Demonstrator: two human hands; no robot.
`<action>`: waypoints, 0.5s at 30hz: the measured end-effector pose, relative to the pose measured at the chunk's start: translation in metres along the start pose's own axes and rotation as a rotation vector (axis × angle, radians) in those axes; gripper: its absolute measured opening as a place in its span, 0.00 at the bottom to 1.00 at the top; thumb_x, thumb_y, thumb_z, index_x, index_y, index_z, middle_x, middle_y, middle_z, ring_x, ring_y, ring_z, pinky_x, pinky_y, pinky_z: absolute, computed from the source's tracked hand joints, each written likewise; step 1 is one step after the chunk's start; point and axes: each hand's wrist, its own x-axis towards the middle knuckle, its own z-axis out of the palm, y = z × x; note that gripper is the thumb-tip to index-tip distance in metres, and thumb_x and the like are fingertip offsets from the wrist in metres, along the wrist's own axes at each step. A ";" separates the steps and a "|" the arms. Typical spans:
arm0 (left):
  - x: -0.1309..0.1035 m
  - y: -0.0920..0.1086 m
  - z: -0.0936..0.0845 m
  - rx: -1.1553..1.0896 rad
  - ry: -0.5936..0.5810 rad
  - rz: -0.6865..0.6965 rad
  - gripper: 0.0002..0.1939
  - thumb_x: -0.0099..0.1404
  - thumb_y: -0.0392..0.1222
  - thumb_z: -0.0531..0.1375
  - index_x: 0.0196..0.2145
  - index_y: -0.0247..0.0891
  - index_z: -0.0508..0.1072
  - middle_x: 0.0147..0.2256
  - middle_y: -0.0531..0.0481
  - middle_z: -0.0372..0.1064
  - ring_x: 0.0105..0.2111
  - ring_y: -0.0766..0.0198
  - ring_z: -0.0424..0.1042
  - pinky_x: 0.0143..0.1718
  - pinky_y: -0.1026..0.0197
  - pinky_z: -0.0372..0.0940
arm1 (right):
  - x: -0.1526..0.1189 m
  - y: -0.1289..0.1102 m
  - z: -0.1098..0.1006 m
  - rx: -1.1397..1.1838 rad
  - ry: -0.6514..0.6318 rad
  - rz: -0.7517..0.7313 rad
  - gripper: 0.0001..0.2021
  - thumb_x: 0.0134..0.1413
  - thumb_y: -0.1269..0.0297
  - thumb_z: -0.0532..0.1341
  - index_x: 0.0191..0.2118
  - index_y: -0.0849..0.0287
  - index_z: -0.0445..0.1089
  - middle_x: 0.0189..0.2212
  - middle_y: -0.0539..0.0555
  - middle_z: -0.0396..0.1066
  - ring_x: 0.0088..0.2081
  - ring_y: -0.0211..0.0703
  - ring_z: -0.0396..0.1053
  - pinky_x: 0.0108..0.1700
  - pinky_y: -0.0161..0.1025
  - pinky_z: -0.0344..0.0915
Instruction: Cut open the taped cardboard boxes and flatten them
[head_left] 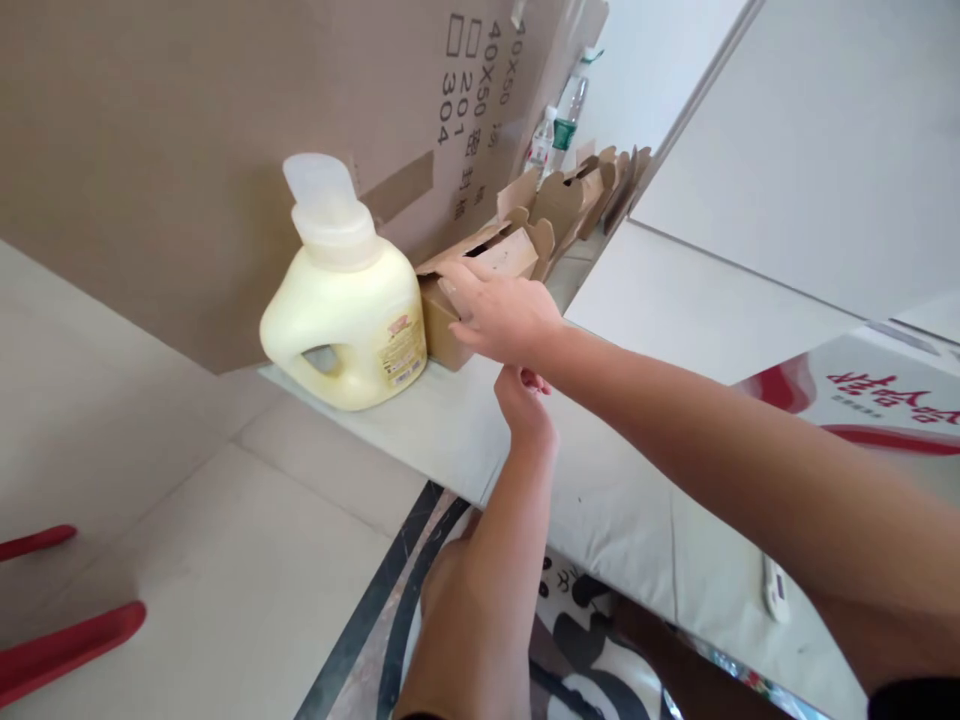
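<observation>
My right hand (504, 312) reaches in from the right and lies over the near end of a small brown cardboard box (448, 335), its fingers stretched out at the box's top edge and the thumb apart. Just below it is my left hand (525, 400), fingers curled in; what they hold, if anything, is hidden. A pale yellow jug (352, 300) with a handle and a translucent cap stands upright beside the box, on its left. More opened cardboard boxes (562, 205) with raised flaps stand in a row behind.
A large printed carton (300, 90) rises behind the jug. Two plastic bottles (566, 115) stand at the back. A white device (775, 590) lies on the pale surface (637, 520) at right. Red bars (75, 645) show at lower left, and a red-and-white box (885, 400) at right.
</observation>
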 end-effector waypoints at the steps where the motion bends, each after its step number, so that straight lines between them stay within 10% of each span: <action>1: 0.000 0.002 0.000 -0.024 0.029 0.014 0.18 0.68 0.38 0.49 0.20 0.40 0.56 0.19 0.56 0.51 0.21 0.69 0.54 0.28 0.61 0.50 | 0.003 0.004 0.005 -0.035 -0.020 0.045 0.32 0.61 0.61 0.57 0.69 0.53 0.56 0.63 0.61 0.66 0.49 0.61 0.75 0.45 0.56 0.73; 7: -0.006 0.011 0.002 0.008 0.130 0.220 0.18 0.64 0.32 0.49 0.16 0.39 0.59 0.17 0.56 0.48 0.19 0.69 0.54 0.26 0.61 0.50 | -0.001 0.037 0.021 -0.173 -0.104 0.149 0.35 0.57 0.51 0.64 0.69 0.45 0.58 0.57 0.66 0.65 0.46 0.61 0.73 0.43 0.55 0.70; 15: -0.029 0.054 -0.006 0.178 0.270 0.928 0.16 0.65 0.35 0.51 0.20 0.40 0.57 0.22 0.54 0.52 0.26 0.65 0.57 0.34 0.60 0.56 | -0.045 0.064 0.027 -0.200 0.006 -0.015 0.25 0.51 0.75 0.62 0.56 0.61 0.67 0.52 0.67 0.69 0.58 0.65 0.60 0.52 0.57 0.68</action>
